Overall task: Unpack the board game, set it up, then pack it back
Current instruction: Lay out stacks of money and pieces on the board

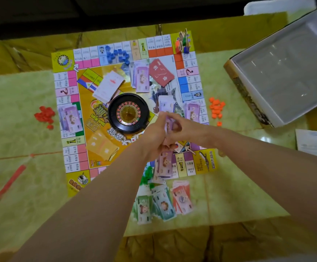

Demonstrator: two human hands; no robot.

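Observation:
The game board (pixel 72 140) lies flat on the floor with a black roulette wheel (pixel 128 112) at its centre. Above the board's lower right part, my left hand (pixel 154 138) and my right hand (pixel 187 127) meet and together hold a small stack of purple banknotes (pixel 170 123). More purple notes lie in piles on the board: at the left edge (pixel 70 118), near the top (pixel 141 76), at the right edge (pixel 192 109) and under my hands (pixel 163 164). A red card deck (pixel 161 71), a white card deck (pixel 109 86) and an orange card deck (pixel 102 146) also rest on the board.
Green, blue-green and red banknotes (pixel 165 202) lie fanned below the board. Red tokens (pixel 45 115) sit at the left, orange tokens (pixel 216 108) at the right, blue houses (pixel 118 54) and standing pawns (pixel 183 42) at the top. The open game box (pixel 248 95) stands at the right.

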